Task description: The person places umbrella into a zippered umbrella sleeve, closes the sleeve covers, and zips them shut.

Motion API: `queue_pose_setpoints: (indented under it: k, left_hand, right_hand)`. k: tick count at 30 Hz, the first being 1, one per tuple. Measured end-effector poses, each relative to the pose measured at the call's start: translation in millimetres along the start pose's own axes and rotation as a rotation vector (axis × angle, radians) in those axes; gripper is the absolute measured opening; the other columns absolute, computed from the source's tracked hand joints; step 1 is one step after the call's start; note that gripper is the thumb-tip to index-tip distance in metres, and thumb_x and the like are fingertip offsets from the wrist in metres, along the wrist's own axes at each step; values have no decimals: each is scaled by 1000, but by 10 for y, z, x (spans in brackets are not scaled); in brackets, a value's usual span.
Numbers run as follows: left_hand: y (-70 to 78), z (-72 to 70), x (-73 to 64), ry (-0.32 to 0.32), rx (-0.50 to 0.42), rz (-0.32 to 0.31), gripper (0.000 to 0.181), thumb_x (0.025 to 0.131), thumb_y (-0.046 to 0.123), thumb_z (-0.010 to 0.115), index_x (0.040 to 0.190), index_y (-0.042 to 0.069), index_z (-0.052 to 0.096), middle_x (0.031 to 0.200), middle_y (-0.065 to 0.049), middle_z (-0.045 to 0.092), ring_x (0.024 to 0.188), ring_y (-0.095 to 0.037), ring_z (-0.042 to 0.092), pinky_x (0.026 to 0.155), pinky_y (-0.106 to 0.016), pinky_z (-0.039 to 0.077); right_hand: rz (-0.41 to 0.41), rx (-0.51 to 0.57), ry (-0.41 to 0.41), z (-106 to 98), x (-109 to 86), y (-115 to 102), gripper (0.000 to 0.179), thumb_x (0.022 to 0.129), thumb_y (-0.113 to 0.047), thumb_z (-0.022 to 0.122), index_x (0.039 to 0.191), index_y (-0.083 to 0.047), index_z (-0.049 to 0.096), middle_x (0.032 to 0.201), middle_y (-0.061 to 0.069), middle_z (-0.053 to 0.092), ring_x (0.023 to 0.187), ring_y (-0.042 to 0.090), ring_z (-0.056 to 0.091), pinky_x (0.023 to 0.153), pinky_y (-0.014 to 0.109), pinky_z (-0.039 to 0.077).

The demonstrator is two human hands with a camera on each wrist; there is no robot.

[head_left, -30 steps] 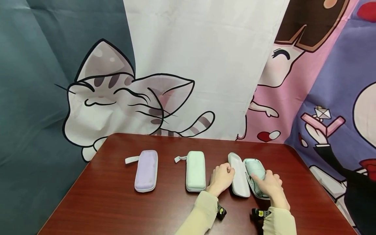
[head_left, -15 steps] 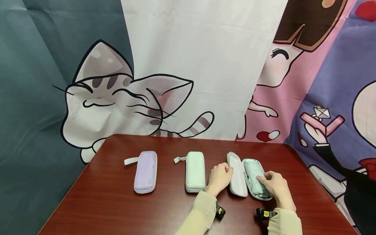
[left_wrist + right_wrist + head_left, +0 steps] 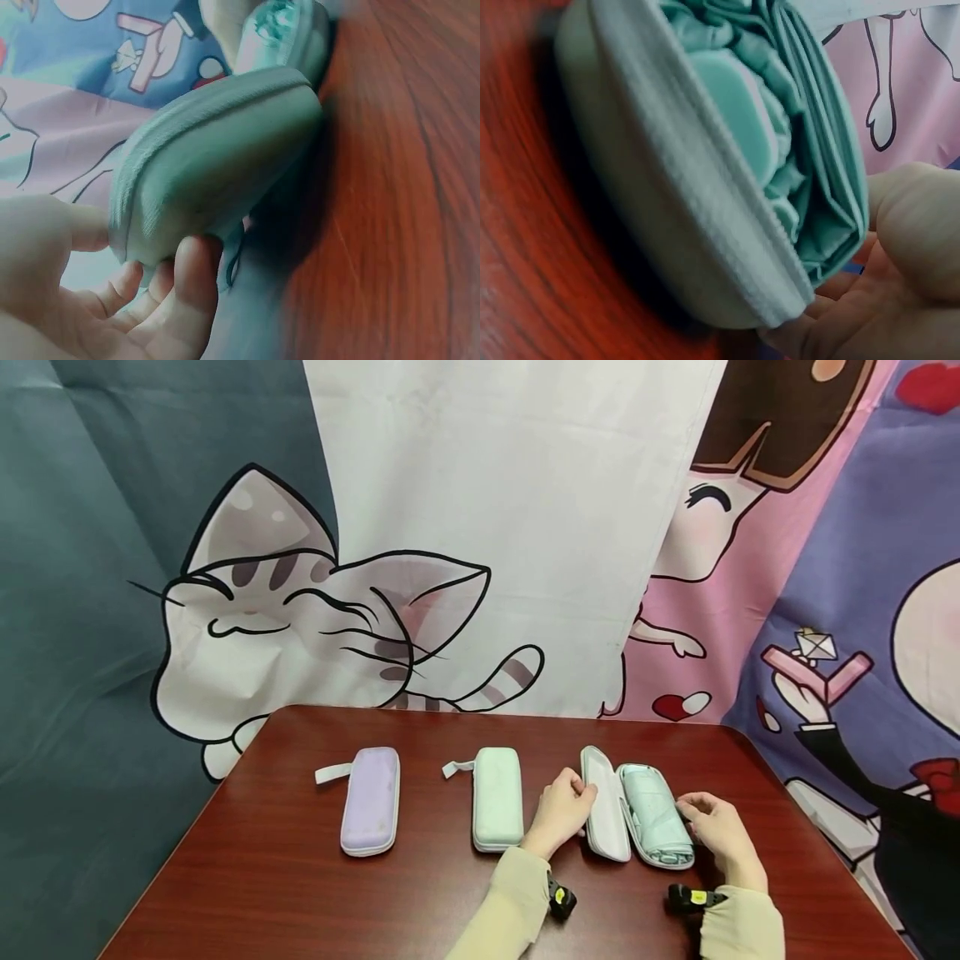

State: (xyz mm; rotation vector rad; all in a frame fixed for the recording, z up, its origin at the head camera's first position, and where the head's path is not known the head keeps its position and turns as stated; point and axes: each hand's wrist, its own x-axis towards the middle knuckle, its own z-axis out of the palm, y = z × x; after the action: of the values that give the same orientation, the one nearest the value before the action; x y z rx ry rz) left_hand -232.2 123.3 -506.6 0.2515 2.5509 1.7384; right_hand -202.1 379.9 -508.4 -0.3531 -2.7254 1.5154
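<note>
A mint-green zip case lies open on the table, its pale lid (image 3: 606, 818) folded out to the left. In its bottom half (image 3: 694, 187) sits a folded mint-green compact umbrella (image 3: 656, 814), with pleated fabric and a smooth plastic end (image 3: 739, 112). My left hand (image 3: 558, 814) holds the lid's left side, thumb and fingertips around its edge, as the left wrist view shows. At the right side of the case, my right hand (image 3: 718, 833) has its fingertips on the rim and its thumb beside the umbrella's fabric.
A closed mint-green case (image 3: 498, 802) with a wrist strap lies left of my left hand. Further left is a closed lilac case (image 3: 371, 802), also strapped. The reddish-brown table (image 3: 285, 893) ends at a printed cartoon curtain (image 3: 487, 485).
My right hand has shifted from on top of the umbrella to the right side of the case, uncovering it. The umbrella looks flatter in the case. My left hand stays at the lid.
</note>
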Motion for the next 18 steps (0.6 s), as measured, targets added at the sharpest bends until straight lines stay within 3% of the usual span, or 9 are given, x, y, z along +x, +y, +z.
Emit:
queue_pose_setpoints:
  k: [4, 10, 14, 18]
  left_hand:
    - [22, 1, -3, -53, -150, -62, 18, 95, 30, 62, 98, 16, 51, 73, 4, 59, 45, -22, 59, 48, -30, 50]
    - [64, 11, -23, -146, -372, -160, 24, 96, 28, 63, 111, 14, 52, 89, -6, 56, 67, -19, 59, 53, -37, 54]
    - [81, 13, -48, -206, -439, -166, 27, 95, 25, 63, 116, 12, 51, 95, -8, 55, 74, -20, 60, 57, -40, 55]
    - [109, 59, -90, -234, -449, -130, 33, 94, 22, 65, 121, 13, 49, 101, -8, 53, 75, -21, 61, 60, -44, 56]
  right_hand:
    - [-17, -55, 13, -3, 37, 42, 32, 99, -14, 56, 118, 12, 59, 104, 16, 65, 81, 16, 57, 65, 28, 48]
    - [-42, -124, 29, -15, 30, 64, 29, 97, -13, 58, 112, 10, 64, 107, 19, 65, 86, 17, 55, 68, 26, 46]
    - [-60, -124, 39, -14, 35, 69, 27, 97, -11, 57, 110, 11, 65, 102, 17, 66, 83, 16, 55, 66, 26, 46]
    - [-72, -101, 32, -10, 37, 60, 27, 96, -10, 57, 109, 12, 65, 96, 14, 67, 78, 16, 56, 64, 27, 47]
